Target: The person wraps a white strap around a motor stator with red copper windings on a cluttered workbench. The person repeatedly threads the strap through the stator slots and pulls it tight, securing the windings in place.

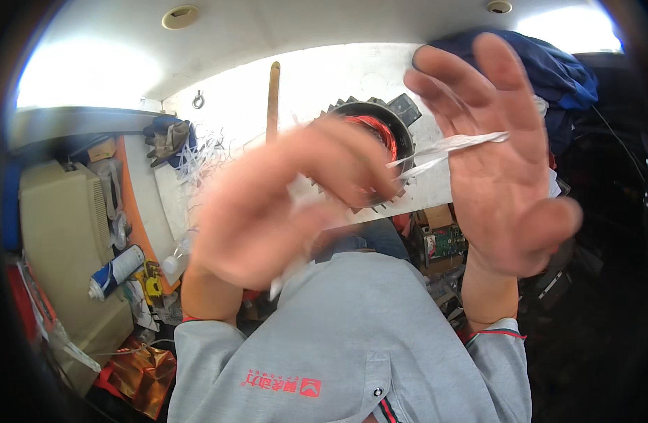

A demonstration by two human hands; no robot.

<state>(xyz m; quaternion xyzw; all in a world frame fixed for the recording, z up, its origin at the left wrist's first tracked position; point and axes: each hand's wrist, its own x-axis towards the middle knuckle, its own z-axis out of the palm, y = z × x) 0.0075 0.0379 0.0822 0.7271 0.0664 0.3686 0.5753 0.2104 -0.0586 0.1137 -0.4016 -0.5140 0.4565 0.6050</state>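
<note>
Both my hands are raised over the white table [218,92]. My left hand [267,197] is smeared by motion, with its fingers curled and their tips pressed around a thin white strip [447,145]. That strip runs in two strands across to my right hand [496,162], where it lies over the palm. My right hand faces me with its fingers stretched and spread. Behind the hands sits a round black finned motor housing [406,134] with red wire windings [380,130] inside. My left hand covers its left part. A bit of white also shows below my left wrist.
A wooden stick [273,99] and a pile of white strips [204,155] lie on the table, with gloves [169,137] at left. Dark blue cloth [528,67] sits far right. A spray can [117,271] rests lower left; a circuit board [442,243] is below the table edge.
</note>
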